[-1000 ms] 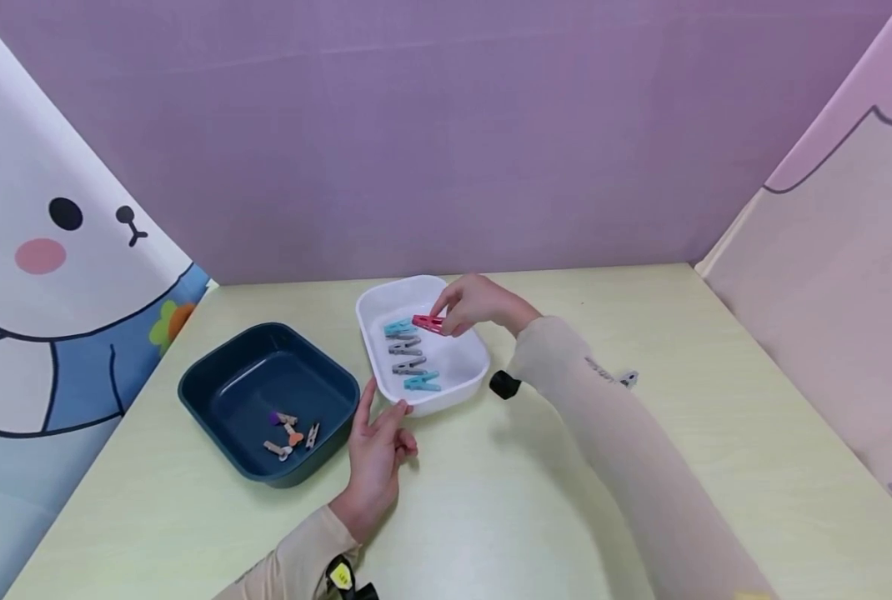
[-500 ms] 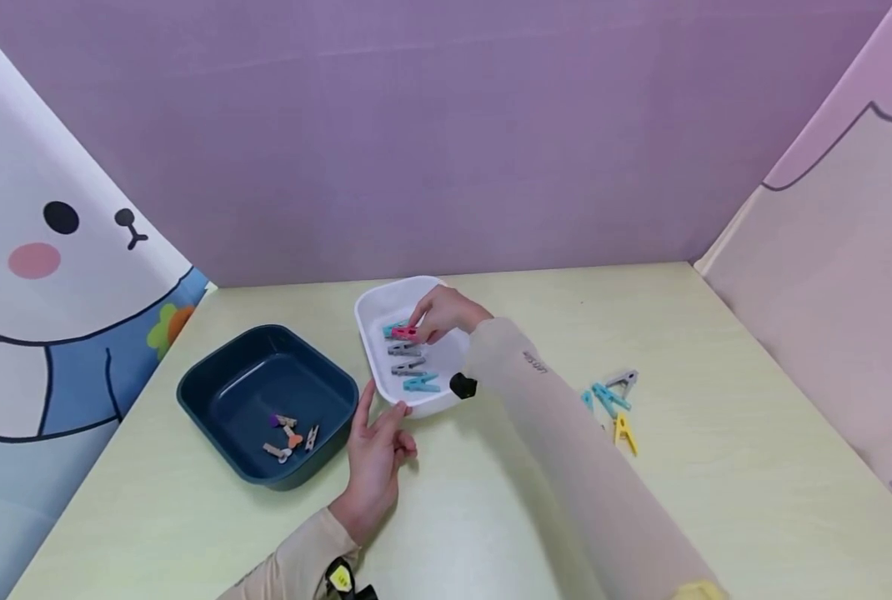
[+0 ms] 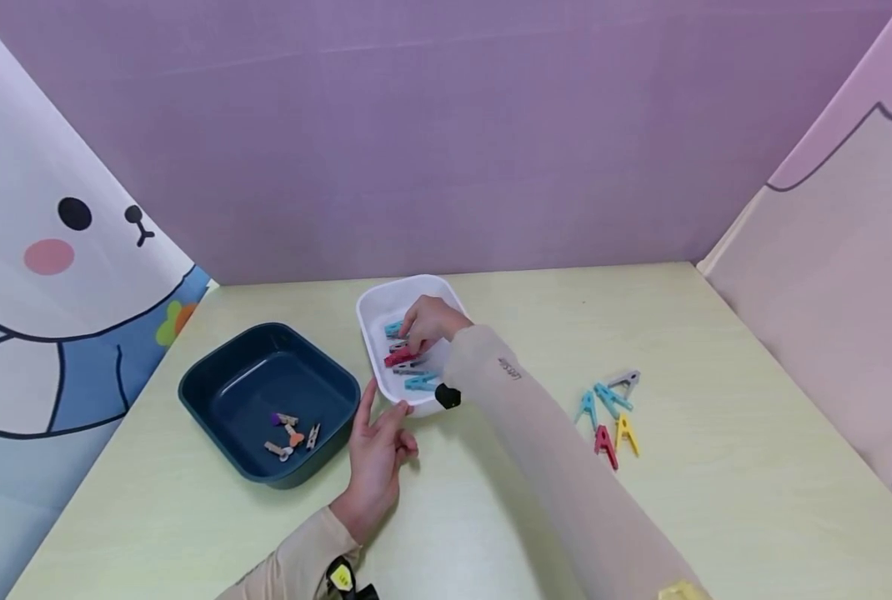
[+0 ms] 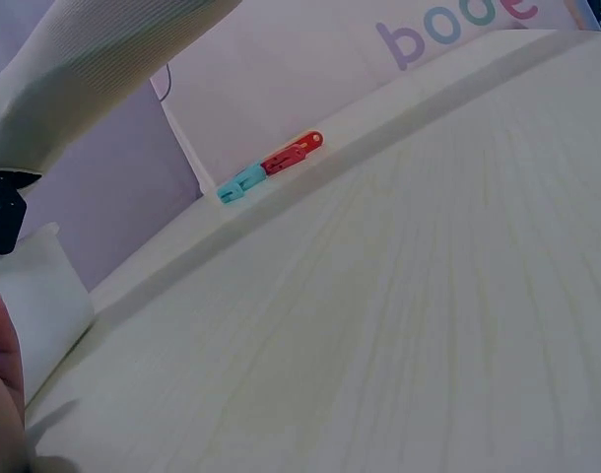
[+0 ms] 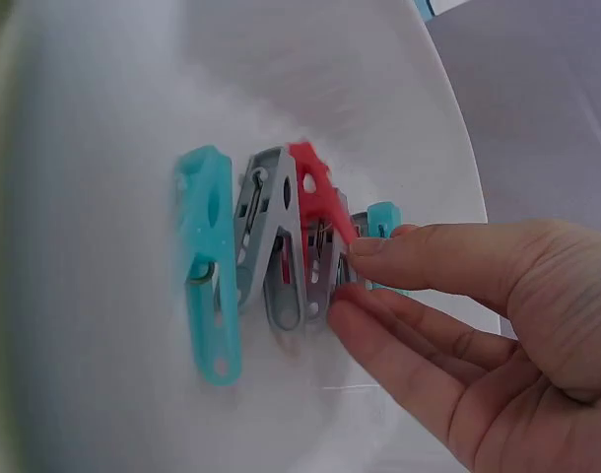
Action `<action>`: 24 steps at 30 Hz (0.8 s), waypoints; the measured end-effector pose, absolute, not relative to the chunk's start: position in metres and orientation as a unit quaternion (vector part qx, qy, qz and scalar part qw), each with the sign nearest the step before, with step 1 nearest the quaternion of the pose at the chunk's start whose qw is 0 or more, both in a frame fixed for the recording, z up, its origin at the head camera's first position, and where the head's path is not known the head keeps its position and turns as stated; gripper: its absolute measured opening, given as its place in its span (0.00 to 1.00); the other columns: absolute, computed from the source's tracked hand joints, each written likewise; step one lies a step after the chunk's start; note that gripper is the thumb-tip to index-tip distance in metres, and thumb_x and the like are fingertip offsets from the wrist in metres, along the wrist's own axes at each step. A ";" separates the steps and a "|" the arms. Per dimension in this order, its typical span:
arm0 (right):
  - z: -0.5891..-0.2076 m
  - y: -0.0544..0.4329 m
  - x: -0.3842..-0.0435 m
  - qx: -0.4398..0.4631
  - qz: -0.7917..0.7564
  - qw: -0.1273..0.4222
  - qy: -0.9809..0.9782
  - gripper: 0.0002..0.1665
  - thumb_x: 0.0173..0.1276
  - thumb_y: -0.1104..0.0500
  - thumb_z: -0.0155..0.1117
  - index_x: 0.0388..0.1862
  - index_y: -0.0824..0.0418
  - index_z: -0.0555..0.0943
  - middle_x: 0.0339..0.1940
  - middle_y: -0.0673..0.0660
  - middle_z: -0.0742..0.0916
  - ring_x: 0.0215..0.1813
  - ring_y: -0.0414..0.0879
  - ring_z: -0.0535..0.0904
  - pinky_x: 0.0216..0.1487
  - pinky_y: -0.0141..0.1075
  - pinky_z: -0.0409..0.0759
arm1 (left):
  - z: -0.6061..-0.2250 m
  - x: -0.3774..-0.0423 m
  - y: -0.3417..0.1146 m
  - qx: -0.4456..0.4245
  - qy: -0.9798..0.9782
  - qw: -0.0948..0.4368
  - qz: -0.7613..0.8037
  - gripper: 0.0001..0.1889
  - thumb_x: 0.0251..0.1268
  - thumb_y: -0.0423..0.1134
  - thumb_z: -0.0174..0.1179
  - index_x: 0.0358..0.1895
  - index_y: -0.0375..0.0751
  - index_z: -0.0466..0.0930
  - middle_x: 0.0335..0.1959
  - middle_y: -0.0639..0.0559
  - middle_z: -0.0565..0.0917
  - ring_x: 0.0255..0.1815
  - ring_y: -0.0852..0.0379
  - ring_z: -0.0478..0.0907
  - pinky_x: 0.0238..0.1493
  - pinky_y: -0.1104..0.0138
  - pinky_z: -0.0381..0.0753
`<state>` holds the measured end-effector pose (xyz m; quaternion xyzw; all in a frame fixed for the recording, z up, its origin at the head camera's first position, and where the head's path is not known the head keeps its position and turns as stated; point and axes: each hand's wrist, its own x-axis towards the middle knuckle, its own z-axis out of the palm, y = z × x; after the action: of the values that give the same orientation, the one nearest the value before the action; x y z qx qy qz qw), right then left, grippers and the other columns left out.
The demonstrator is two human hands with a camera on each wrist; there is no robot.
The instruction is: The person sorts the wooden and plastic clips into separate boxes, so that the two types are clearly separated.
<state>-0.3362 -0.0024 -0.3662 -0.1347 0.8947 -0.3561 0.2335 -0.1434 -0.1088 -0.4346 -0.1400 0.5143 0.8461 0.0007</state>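
Note:
My right hand (image 3: 431,323) reaches into the white tray (image 3: 374,312) and pinches a red clothespin (image 5: 315,182) by its lower end, thumb on it. The red clothespin lies among grey clothespins (image 5: 271,197). A turquoise clothespin (image 5: 210,246) lies at the near end of the row, and another turquoise one (image 3: 393,328) at the far end, partly hidden by my hand. At the tray's near edge my left hand (image 3: 374,454) touches the rim with extended fingers, its other fingers bent.
A dark blue basin (image 3: 228,358) with several small wooden clothespins (image 3: 290,437) stands left of the tray. On the table at the right lie turquoise clothespins (image 3: 587,407), a grey one (image 3: 626,381), a yellow one (image 3: 624,433) and a red one (image 3: 605,444).
My right hand has brought the red clothespin left and down into the tray's row. The forearm's move has uncovered the clothespins at the right. My left hand has stayed put.

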 end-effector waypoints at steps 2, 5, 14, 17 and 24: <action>-0.364 -0.002 -0.334 -0.132 -0.351 0.234 0.897 0.18 0.53 0.72 0.73 0.44 0.61 0.89 0.48 0.55 0.85 0.32 0.43 0.84 0.39 0.34 0.85 | -0.435 -0.144 -0.109 -0.142 0.515 0.002 0.845 0.36 0.76 0.36 0.55 0.80 0.60 0.50 0.37 0.56 0.84 0.18 0.62 0.75 0.25 0.72 0.79; -0.359 0.000 -0.330 -0.135 -0.350 0.231 0.898 0.19 0.54 0.71 0.74 0.46 0.60 0.89 0.49 0.55 0.85 0.34 0.45 0.84 0.41 0.36 0.85 | -0.435 -0.144 -0.109 -0.147 0.513 0.003 0.846 0.36 0.76 0.35 0.55 0.80 0.61 0.50 0.38 0.56 0.85 0.18 0.62 0.75 0.26 0.72 0.79; -0.339 0.018 -0.325 -0.164 -0.394 0.252 0.869 0.22 0.60 0.68 0.73 0.55 0.64 0.84 0.39 0.57 0.87 0.43 0.53 0.85 0.44 0.38 0.85 | -0.436 -0.145 -0.109 -0.154 0.514 0.000 0.844 0.36 0.76 0.36 0.56 0.80 0.60 0.50 0.37 0.56 0.85 0.18 0.62 0.76 0.25 0.72 0.78; -0.333 0.032 -0.324 -0.177 -0.406 0.250 0.861 0.25 0.61 0.66 0.73 0.58 0.65 0.81 0.38 0.57 0.88 0.46 0.56 0.85 0.43 0.39 0.85 | -0.435 -0.146 -0.108 -0.154 0.511 0.002 0.846 0.36 0.75 0.37 0.56 0.80 0.60 0.51 0.37 0.56 0.85 0.18 0.62 0.76 0.24 0.72 0.78; -0.314 0.082 -0.309 -0.201 -0.412 0.221 0.861 0.25 0.61 0.64 0.73 0.58 0.63 0.81 0.36 0.58 0.89 0.40 0.52 0.85 0.39 0.40 0.86 | -0.435 -0.147 -0.106 -0.145 0.508 -0.004 0.849 0.36 0.75 0.38 0.58 0.80 0.60 0.51 0.36 0.56 0.85 0.17 0.62 0.75 0.23 0.72 0.77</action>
<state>-0.3094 0.0823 -0.3143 -0.2014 0.8609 -0.4119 0.2208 -0.1474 -0.1061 -0.4346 -0.1446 0.5081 0.8491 -0.0038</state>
